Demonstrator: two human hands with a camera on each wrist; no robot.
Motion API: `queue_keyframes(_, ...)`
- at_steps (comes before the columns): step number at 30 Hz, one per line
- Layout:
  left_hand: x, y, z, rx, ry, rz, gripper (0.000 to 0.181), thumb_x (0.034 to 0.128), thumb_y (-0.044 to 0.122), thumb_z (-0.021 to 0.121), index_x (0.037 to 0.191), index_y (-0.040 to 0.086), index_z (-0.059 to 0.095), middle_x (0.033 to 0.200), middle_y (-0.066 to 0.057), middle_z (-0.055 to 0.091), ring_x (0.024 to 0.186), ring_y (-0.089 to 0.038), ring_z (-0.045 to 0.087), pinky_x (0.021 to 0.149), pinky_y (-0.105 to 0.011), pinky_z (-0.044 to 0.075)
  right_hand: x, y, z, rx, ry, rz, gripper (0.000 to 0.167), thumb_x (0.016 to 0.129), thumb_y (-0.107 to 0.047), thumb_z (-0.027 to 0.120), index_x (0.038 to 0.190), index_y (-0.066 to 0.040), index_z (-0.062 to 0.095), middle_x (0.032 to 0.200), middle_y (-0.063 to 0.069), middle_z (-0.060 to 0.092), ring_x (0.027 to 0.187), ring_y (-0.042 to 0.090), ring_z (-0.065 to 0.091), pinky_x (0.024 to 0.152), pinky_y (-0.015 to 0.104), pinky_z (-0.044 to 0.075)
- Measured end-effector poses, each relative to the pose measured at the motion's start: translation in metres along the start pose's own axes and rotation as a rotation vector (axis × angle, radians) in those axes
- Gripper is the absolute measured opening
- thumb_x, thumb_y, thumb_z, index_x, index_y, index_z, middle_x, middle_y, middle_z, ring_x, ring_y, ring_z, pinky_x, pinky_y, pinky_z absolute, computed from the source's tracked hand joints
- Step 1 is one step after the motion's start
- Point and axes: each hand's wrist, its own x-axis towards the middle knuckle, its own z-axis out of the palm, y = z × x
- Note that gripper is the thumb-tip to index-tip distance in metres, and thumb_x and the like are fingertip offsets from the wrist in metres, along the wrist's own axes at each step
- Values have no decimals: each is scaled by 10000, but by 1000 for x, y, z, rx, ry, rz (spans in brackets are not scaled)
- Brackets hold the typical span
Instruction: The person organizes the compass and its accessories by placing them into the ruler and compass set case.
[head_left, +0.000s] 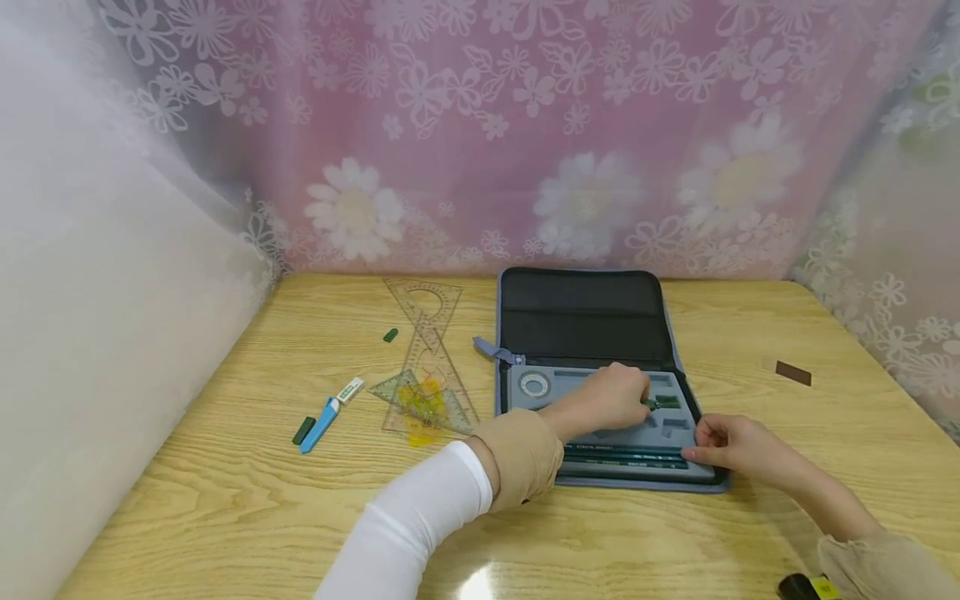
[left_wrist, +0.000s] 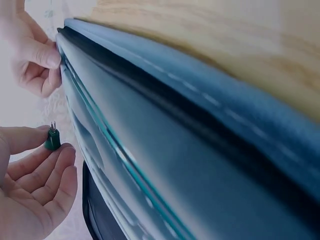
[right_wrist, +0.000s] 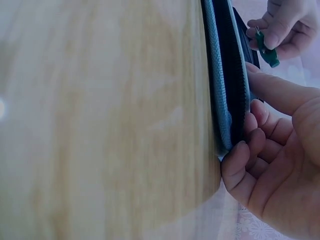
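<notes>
A zippered stationery case point(head_left: 588, 321) lies unfolded, its grey molded insert point(head_left: 637, 437) facing up. My left hand point(head_left: 609, 396) reaches across the insert and pinches a small green drawing compass point(left_wrist: 53, 139) between thumb and fingers. Two thin metal points stick out of the compass in the left wrist view. With its thumb on top, my right hand point(head_left: 738, 450) grips the case's near right corner; its curled fingers show in the right wrist view. Green pencils point(head_left: 626, 458) lie along the insert's near side, and a round white ring point(head_left: 534, 384) sits at its upper left.
Left of the case, clear set squares point(head_left: 431, 358) overlap yellow pieces point(head_left: 423, 408). Farther left are a blue knife-like tool point(head_left: 321, 425), an eraser point(head_left: 350, 390) and a dark green block point(head_left: 303, 430). A brown strip point(head_left: 793, 373) lies right; a black object point(head_left: 797, 586) is at the bottom right.
</notes>
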Motion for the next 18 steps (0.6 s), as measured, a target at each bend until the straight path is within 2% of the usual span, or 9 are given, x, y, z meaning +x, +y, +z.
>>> queue_keyframes(1, 2, 2, 1, 3, -3, -2, 62, 888, 251, 632, 902, 194, 652, 764, 101, 577, 527, -26, 473, 525, -163, 383, 0, 0, 0, -3, 1, 1, 254, 849, -231, 676, 765, -78, 493, 633, -47, 380, 539, 51, 326, 484, 242, 289)
queue_keyframes(3, 4, 6, 5, 8, -2, 9, 166, 894, 252, 621, 742, 188, 601, 616, 100, 491, 450, -31, 382, 467, -164, 330, -1, 0, 1, -9, 5, 2, 254, 847, -234, 678, 765, -80, 493, 634, -48, 380, 540, 52, 329, 485, 241, 289)
queue_keyframes(6, 8, 11, 9, 22, 7, 29, 358, 905, 242, 595, 581, 171, 460, 500, 77, 332, 398, -50, 252, 414, -171, 253, -2, 0, 1, -12, 8, 2, 257, 845, -238, 680, 765, -80, 493, 638, -45, 379, 543, 53, 329, 485, 243, 286)
queue_keyframes(8, 9, 14, 11, 31, 13, 47, 458, 912, 226, 575, 536, 157, 322, 467, 36, 199, 388, -82, 151, 390, -193, 188, -2, -1, 1, -13, 10, 3, 256, 844, -238, 681, 767, -81, 494, 640, -42, 382, 544, 54, 329, 486, 243, 286)
queue_keyframes(11, 12, 18, 12, 35, 14, 38, 459, 909, 201, 573, 529, 154, 320, 465, 31, 199, 386, -86, 154, 382, -198, 194, -2, -1, 0, -11, 8, -4, 248, 845, -229, 679, 771, -80, 495, 641, -38, 385, 544, 54, 328, 484, 244, 287)
queue_keyframes(18, 20, 27, 16, 71, 9, -17, 440, 891, 227, 609, 523, 155, 379, 458, 43, 260, 370, -71, 249, 383, -190, 246, -1, 0, 0, -24, 21, -31, 225, 841, -201, 685, 766, -86, 506, 642, -45, 397, 544, 46, 338, 484, 237, 298)
